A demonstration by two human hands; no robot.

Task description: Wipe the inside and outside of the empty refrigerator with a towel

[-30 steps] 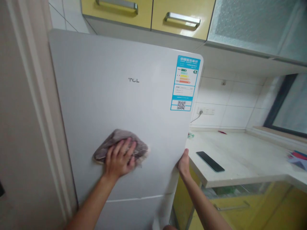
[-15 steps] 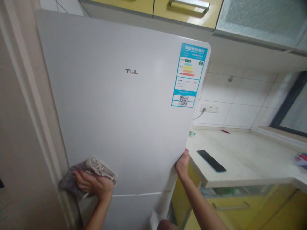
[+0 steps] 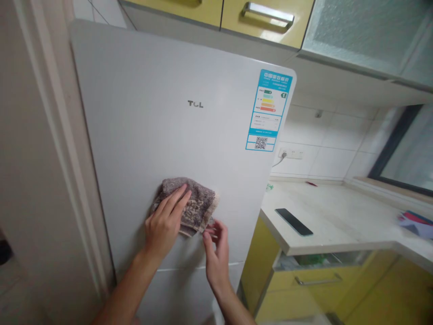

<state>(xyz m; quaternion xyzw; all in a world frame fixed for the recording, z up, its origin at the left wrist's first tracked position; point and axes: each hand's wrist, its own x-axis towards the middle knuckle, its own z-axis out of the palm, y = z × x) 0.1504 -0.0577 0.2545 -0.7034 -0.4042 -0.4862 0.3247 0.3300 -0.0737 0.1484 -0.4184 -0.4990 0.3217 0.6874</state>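
Note:
A white fridge door (image 3: pixel 162 135) with a blue energy label (image 3: pixel 269 110) fills the middle of the view. A grey-brown cloth (image 3: pixel 196 203) lies flat against the door's lower half. My left hand (image 3: pixel 165 223) presses on the cloth with fingers laid flat over it. My right hand (image 3: pixel 214 253) is just below and to the right, its fingertips pinching the cloth's lower right corner.
A pale countertop (image 3: pixel 338 225) stands to the right with a dark phone (image 3: pixel 293 221) on it. Yellow cabinets (image 3: pixel 264 18) hang above, and a yellow drawer (image 3: pixel 314 280) sits ajar below the counter. A beige door frame (image 3: pixel 50 149) borders the fridge on the left.
My left hand carried the cloth from the door's lower left edge up to the middle. My right hand left the door's right edge and took hold of the cloth's corner.

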